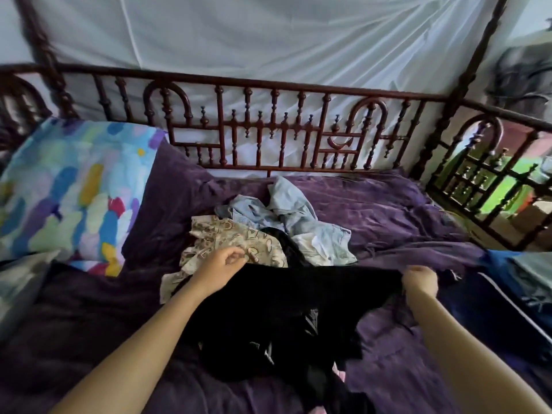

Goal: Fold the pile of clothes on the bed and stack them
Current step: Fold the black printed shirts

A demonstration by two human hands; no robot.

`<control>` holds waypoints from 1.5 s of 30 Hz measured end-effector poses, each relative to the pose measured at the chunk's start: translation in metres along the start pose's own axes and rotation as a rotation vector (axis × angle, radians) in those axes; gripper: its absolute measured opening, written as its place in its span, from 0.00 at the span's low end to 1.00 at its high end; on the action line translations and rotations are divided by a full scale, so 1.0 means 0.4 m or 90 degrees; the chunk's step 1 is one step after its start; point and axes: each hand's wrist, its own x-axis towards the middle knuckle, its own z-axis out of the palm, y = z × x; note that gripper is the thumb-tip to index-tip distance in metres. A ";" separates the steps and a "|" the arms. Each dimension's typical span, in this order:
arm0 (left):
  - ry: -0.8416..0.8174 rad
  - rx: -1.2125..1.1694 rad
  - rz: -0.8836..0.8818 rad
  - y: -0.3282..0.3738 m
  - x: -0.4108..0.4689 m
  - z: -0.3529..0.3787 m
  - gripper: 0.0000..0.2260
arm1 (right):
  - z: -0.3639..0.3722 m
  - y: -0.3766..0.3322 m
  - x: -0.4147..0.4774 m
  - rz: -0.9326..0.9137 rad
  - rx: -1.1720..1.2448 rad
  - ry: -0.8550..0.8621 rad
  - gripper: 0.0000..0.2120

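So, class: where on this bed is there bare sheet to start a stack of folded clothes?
Bare purple sheet between the denim pile and the right-hand rail; another patch left of the black garment, below the colourful pillow. The middle is crowded with clothes.

We see the black garment (283, 309) cover the near edge of the patterned cloth (233, 234) behind it, while its own lower end runs off the bottom edge. At its right corner the right hand (419, 282) sinks its fingertips out of sight in the fabric. At its left corner we cannot tell whether the left hand (221, 264) grips it.
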 end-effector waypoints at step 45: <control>-0.079 -0.102 -0.358 -0.259 -0.127 0.217 0.07 | 0.136 0.184 0.156 0.017 -0.184 -0.137 0.13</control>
